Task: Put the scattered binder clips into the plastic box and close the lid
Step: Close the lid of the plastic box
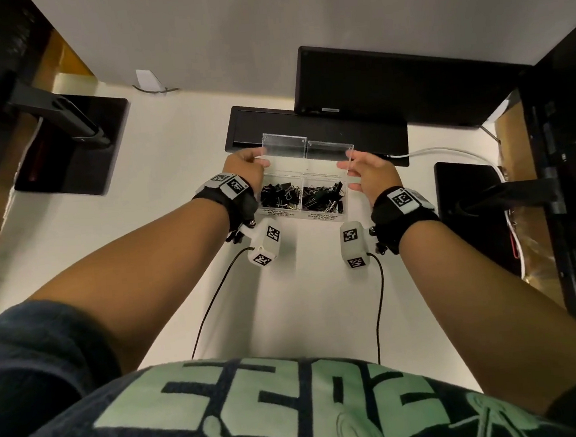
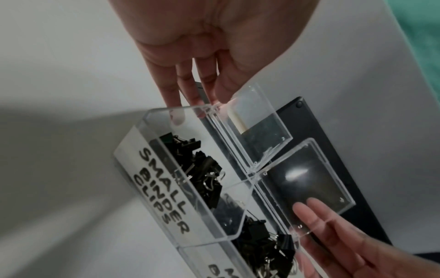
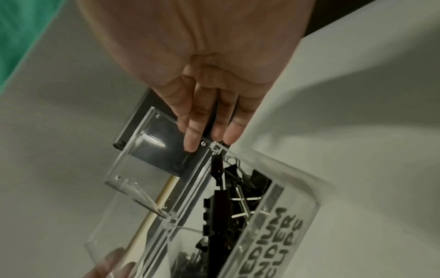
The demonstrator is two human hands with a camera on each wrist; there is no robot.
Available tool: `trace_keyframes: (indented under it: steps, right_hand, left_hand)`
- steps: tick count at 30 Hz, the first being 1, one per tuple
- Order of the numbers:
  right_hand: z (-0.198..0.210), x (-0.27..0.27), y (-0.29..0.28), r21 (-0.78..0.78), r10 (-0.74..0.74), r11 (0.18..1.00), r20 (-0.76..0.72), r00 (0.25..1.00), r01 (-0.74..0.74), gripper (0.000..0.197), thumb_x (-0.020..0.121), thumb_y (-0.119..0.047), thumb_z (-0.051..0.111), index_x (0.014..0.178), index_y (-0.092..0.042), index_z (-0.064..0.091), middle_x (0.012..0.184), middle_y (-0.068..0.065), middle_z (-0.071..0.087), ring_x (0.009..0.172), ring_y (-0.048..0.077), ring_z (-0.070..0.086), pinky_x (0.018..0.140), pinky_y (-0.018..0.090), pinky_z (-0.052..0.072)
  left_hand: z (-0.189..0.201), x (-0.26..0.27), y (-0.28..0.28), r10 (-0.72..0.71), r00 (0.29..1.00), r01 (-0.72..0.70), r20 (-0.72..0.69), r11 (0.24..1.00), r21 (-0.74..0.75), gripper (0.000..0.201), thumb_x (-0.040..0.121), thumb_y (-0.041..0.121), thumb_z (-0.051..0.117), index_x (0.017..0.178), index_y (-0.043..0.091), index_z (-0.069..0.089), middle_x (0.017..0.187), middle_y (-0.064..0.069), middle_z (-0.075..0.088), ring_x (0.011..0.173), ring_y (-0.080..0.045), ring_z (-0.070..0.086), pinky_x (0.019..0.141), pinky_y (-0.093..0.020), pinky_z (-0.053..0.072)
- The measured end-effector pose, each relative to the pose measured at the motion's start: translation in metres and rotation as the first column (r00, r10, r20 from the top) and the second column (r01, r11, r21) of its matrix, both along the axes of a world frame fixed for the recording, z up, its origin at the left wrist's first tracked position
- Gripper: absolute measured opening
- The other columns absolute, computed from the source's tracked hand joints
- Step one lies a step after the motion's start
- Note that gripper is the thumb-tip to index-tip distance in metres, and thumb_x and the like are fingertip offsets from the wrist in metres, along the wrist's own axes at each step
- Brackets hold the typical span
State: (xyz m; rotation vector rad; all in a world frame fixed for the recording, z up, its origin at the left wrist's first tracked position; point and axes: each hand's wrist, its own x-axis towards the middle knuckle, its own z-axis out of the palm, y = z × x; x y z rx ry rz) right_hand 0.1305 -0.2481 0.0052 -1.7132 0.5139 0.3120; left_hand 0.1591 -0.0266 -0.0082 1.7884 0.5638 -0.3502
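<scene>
1. The plastic box (image 1: 301,196) rests on the white tabletop (image 1: 180,200), directly in front of the person, between both wrists. It has two compartments, labelled for small and medium clips.
2. The binder clips (image 1: 279,194) lie inside both compartments. No loose clips are visible on the tabletop, so the filling step appears complete and lid closure is the step in hand.
3. The box has two clear lids. The left lid (image 1: 284,142) and the right lid (image 1: 329,150) are both raised on the far hinge edge and stand open.
4. The left hand (image 1: 245,168) has its fingers curled at the outer edge of the left lid, with fingertips (image 2: 177,112) at the box's far left corner. This placement probably steadies the box and guides the lid.
5. The right hand (image 1: 373,172) pinches the outer edge of the right lid; fingertips (image 3: 192,143) lie against the lid near its hinge corner. Holding the outer edges keeps the compartment openings unobstructed.
6. Clearance: a black tray (image 1: 313,129) and a monitor (image 1: 389,84) lie just behind the box, limiting room at the rear. The near side of the tabletop is open, so the lids can likely swing forward and down freely.
7. Caution: the heaped clips in the medium compartment may block full seating of the lid.
</scene>
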Motion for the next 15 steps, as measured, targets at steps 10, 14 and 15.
trace_keyframes:
  steps: [10,14,15]
  right_hand:
    - [-0.032,-0.051,-0.002,-0.215,0.173,0.965,0.08,0.982,-0.152,0.025,0.086,-0.017,0.065,0.11,-0.02,0.07,0.138,0.003,0.052,0.118,0.017,0.055,0.104,0.026,0.04]
    - [-0.033,-0.062,0.004,-0.265,0.177,0.954,0.123,0.976,-0.14,0.027,0.086,-0.017,0.065,0.113,-0.024,0.068,0.128,0.0,0.061,0.111,0.019,0.059,0.098,0.028,0.046]
    - [-0.033,-0.061,0.005,-0.263,0.158,0.957,0.13,0.979,-0.12,0.027,0.087,-0.017,0.065,0.112,-0.024,0.068,0.126,0.0,0.062,0.11,0.019,0.06,0.098,0.03,0.047]
  left_hand:
    - [-0.018,-0.041,0.015,-0.081,0.996,0.081,0.027,0.997,0.001,0.029,0.093,0.008,0.049,0.089,0.024,0.074,0.091,0.003,0.07,0.076,-0.023,0.064,0.087,-0.044,0.056]
    - [-0.02,-0.048,0.01,-0.117,0.987,0.108,0.11,0.99,0.086,0.024,0.094,0.011,0.052,0.097,0.022,0.073,0.102,0.003,0.069,0.084,-0.014,0.062,0.09,-0.034,0.054]
    - [-0.02,-0.047,0.009,-0.124,0.983,0.111,0.134,0.988,0.103,0.023,0.094,0.011,0.051,0.097,0.021,0.072,0.105,0.001,0.07,0.089,-0.015,0.063,0.091,-0.032,0.053]
